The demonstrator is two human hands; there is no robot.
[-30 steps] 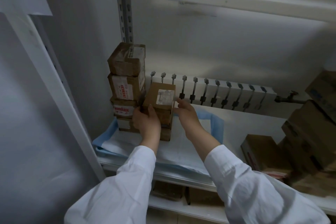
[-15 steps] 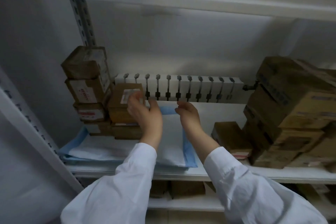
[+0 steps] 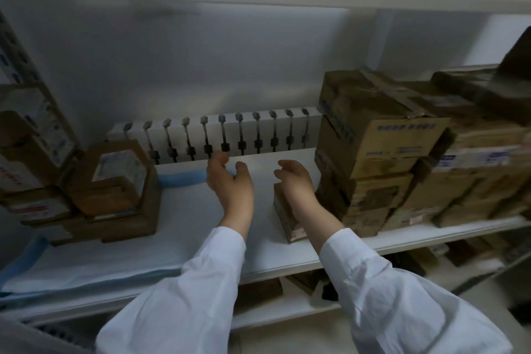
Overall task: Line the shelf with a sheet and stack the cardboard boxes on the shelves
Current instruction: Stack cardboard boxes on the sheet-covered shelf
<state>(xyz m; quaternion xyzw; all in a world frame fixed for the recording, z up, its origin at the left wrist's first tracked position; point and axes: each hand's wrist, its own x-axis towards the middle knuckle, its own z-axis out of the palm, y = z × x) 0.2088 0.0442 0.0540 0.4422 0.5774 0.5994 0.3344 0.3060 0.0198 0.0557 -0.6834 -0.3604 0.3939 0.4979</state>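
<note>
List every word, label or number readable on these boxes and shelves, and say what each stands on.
No text can be read in this picture.
Blue print on the large box at the right: too blurred.
Red print on a label of the left stack: too blurred.
White label on the top box of the shorter stack: too blurred.

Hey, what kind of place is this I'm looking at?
Probably a storeroom or supply closet, perhaps in a clinic or lab: white shelves, stacks of labelled cardboard boxes, and a person's white sleeves.
</note>
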